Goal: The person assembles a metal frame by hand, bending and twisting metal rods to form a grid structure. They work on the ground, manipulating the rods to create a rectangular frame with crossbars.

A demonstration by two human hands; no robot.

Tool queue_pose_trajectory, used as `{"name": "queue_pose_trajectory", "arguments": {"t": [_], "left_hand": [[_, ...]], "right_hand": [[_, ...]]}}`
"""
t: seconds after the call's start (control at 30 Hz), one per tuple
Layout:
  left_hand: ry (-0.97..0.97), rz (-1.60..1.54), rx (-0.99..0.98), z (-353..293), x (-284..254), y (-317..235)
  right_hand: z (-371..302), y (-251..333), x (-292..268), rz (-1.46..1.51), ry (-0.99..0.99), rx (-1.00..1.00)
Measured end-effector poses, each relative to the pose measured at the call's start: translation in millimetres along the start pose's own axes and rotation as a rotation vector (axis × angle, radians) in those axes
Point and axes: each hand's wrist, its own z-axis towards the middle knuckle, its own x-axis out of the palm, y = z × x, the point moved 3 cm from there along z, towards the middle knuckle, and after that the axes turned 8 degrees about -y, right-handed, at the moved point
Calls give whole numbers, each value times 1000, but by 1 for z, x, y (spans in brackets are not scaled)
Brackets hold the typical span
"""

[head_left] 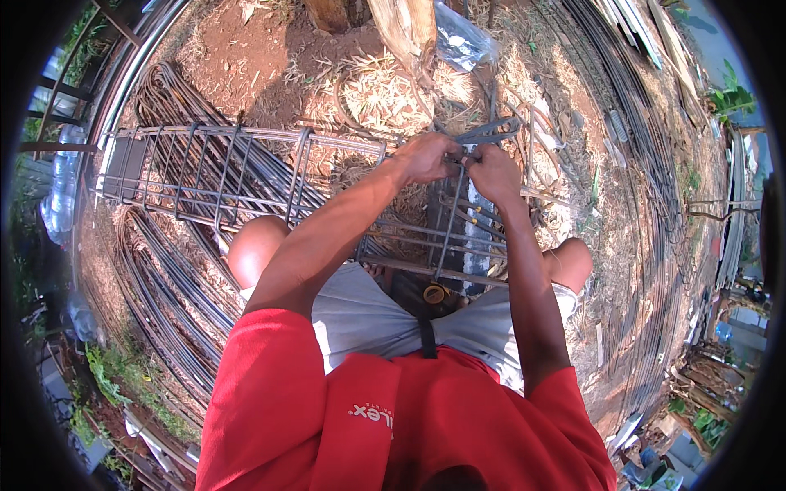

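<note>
A long cage of steel reinforcing bars with square stirrups lies across in front of me, from the far left to between my knees. My left hand and my right hand meet at its far top bar, beside an upright stirrup. Both are closed, fingertips pinched close together; what lies between them is too small to make out. Just beyond my fingers rests a bundle of thin grey tie wire. Whether either hand touches that bundle is hidden.
Bundles of bent rebar lie under and beside the cage on the left. Long straight bars run along the right. A wooden stump and a clear plastic bag are ahead. A yellow round object, perhaps a tape measure, sits between my legs.
</note>
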Motion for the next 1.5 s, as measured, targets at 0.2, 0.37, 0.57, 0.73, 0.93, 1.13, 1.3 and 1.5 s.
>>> {"name": "queue_pose_trajectory", "arguments": {"t": [0.2, 0.37, 0.57, 0.73, 0.93, 1.13, 1.3, 1.5], "left_hand": [[26, 17, 28, 6, 3, 7], [51, 15, -44, 5, 3, 9], [12, -29, 53, 5, 2, 5], [5, -24, 29, 3, 0, 3], [32, -35, 26, 5, -1, 2], [79, -77, -41, 8, 2, 6], [69, -48, 4, 8, 3, 5], [46, -40, -4, 5, 0, 3]], "right_hand": [[10, -2, 10, -37, -2, 42], [20, -7, 1, -15, 171, 23], [-2, -27, -57, -128, 240, -113], [-12, -18, -101, -165, 56, -273], [-81, -19, -94, 218, 395, -112], [-92, -83, 0, -79, 6, -160], [-88, -118, 35, -48, 117, -75], [-76, -99, 21, -15, 138, -140]]}}
